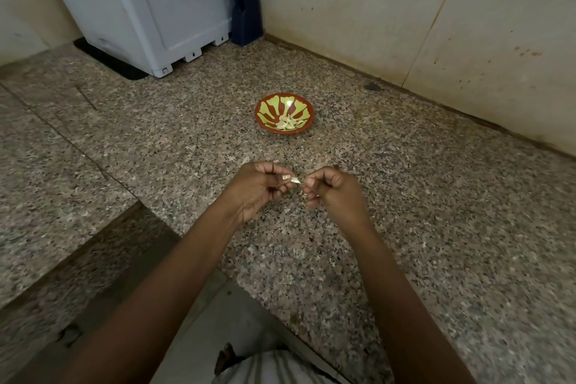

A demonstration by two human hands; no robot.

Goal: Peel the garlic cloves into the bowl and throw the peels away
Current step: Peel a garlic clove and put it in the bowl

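A small red bowl (285, 114) with a yellow-green pattern stands on the speckled granite counter (405, 196). Several pale garlic cloves (287, 123) lie in its near side. Closer to me, my left hand (260, 188) and my right hand (335, 192) meet just above the counter. Between them is one small whitish garlic clove (295, 180). My left thumb and fingers pinch it, and my right fingertips pinch its right end. The fingers of both hands are curled. Whatever else lies in either palm is hidden.
A white appliance (146, 6) stands at the back left on a dark mat, with a dark blue bag (246, 15) beside it in the corner. Beige tiled walls (436, 25) close the back and right. The counter's edge (280, 315) runs diagonally below my arms.
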